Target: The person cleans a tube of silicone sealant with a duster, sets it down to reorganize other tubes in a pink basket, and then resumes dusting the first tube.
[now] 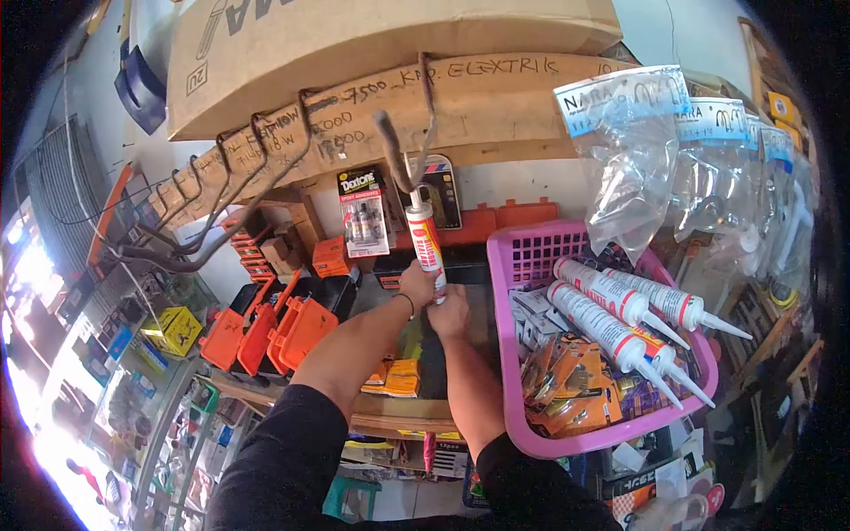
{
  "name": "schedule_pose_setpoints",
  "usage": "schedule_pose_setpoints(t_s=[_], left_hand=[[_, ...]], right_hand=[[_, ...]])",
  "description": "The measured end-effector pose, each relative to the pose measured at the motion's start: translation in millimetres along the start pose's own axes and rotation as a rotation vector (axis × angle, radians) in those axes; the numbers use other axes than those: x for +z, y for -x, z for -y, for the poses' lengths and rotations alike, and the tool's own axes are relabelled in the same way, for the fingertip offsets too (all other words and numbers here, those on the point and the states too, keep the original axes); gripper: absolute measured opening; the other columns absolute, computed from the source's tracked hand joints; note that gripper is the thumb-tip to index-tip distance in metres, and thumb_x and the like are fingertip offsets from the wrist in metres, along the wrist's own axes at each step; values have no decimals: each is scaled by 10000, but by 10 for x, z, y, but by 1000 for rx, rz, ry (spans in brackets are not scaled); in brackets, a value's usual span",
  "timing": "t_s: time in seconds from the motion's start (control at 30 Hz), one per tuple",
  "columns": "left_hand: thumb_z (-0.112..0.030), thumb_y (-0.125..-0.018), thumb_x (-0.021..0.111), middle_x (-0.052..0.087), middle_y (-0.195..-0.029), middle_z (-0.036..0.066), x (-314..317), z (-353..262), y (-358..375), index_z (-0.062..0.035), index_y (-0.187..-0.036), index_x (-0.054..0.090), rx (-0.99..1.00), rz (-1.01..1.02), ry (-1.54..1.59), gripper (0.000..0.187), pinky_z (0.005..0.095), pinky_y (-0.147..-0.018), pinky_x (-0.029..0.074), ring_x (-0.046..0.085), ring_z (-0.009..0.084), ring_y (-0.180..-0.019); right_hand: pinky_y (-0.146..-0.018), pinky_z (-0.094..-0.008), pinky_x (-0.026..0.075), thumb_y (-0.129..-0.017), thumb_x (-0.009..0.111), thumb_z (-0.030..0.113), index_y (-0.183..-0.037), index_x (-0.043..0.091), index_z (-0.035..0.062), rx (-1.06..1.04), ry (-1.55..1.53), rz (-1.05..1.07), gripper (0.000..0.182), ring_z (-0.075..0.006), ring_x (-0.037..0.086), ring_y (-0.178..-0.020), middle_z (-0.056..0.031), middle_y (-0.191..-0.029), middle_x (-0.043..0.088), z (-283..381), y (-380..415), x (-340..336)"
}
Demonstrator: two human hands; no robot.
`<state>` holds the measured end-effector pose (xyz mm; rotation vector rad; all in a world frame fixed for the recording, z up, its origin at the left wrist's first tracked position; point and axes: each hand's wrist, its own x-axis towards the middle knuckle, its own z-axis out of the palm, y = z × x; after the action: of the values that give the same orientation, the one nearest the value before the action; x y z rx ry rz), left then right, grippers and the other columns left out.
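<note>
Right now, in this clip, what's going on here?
A person is holding a white-and-red tube in both hands, its nozzle toward the top of the view. The left hand and right hand meet at its lower end. To the right, a pink basket holds similar tubes and orange packets; orange boxes stand to the left.

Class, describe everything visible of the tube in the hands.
The tube is a white cylinder, plastic-looking, with a red and yellow label and a pale, narrow nozzle on top. It looks slightly tilted. The left hand and right hand hold its lower end. Its nozzle overlaps a dark hook; whether they touch is unclear.
</note>
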<state>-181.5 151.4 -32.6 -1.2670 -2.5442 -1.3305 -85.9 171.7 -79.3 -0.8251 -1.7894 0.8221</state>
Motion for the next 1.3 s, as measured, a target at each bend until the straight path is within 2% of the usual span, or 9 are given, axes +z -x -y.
schedule_pose_setpoints(t_s=[0.23, 0.3, 0.67, 0.8, 0.97, 1.07, 1.13, 1.23, 1.3], left_hand=[[-211, -736, 605, 572, -865, 231, -82, -49, 85, 32, -920, 455, 47, 22, -82, 339, 410, -722, 449, 562, 348, -849], [-212, -735, 607, 569, -866, 236, -93, -87, 86, 34, -910, 453, 16, 13, -133, 338, 414, -717, 447, 559, 354, -846], [-222, -731, 595, 553, -902, 240, -70, 103, 5, 54, -929, 445, 200, 46, -63, 371, 411, -759, 425, 538, 353, -889], [-217, -724, 600, 547, -928, 241, -71, 96, -10, 43, -942, 442, 112, 85, -85, 375, 403, -773, 422, 534, 349, -903], [-221, -691, 636, 568, -905, 220, -237, 99, -14, 44, -957, 441, 34, 97, 55, 423, 389, -783, 424, 549, 316, -909], [-114, -720, 639, 567, -965, 167, -558, -150, 271, 76, -1152, 314, -198, 225, 203, 572, 260, -601, 446, 557, 173, -777], [-27, -766, 551, 586, -920, 114, -675, -71, 302, 48, -1165, 317, -20, 267, 448, 468, 260, -555, 441, 547, 135, -702], [-53, -766, 520, 566, -783, 21, -1290, -650, 792, 29, -1083, 431, 56, 389, 357, 339, 212, -550, 437, 521, 83, -673], [49, -750, 446, 555, -857, 36, -1545, -868, 986, 17, -1057, 455, 119, 544, 347, 309, 223, -580, 438, 517, 85, -715]], right_hand=[[-671, -431, 455, -613, 648, 107, -910, 486, 53, -20, 87, 140, 343, -333, 541, -807, -116, -976, 440, 82, 6, -73], [-696, -435, 432, -648, 624, 119, -813, 511, 51, -7, 59, 88, 210, -360, 522, -806, -145, -898, 484, 108, 12, -81], [-665, -437, 426, -654, 615, 102, -811, 504, 59, -63, 44, 11, 197, -358, 523, -789, -133, -895, 479, 48, 1, -26], [-654, -430, 420, -658, 598, 100, -760, 511, 48, -109, 52, -18, 143, -351, 515, -778, -136, -833, 484, 44, 1, -7], [-667, -412, 417, -646, 595, 120, -717, 516, 27, -208, 130, -53, 142, -333, 501, -757, -140, -798, 488, 45, -18, -35], [-684, -407, 416, -639, 601, 140, -715, 519, 16, -246, 219, -82, 167, -326, 504, -759, -142, -781, 493, 103, 27, -63], [-679, -412, 418, -641, 604, 143, -722, 521, 15, -317, 247, -111, 173, -332, 506, -764, -150, -783, 498, 86, 60, -74], [-663, -404, 422, -638, 609, 145, -711, 532, 19, -102, 111, -172, 164, -329, 520, -749, -158, -764, 518, 58, 124, -100], [-653, -394, 427, -638, 611, 145, -706, 541, 22, 6, 21, -241, 157, -321, 532, -725, -159, -744, 533, 137, 248, -133]])
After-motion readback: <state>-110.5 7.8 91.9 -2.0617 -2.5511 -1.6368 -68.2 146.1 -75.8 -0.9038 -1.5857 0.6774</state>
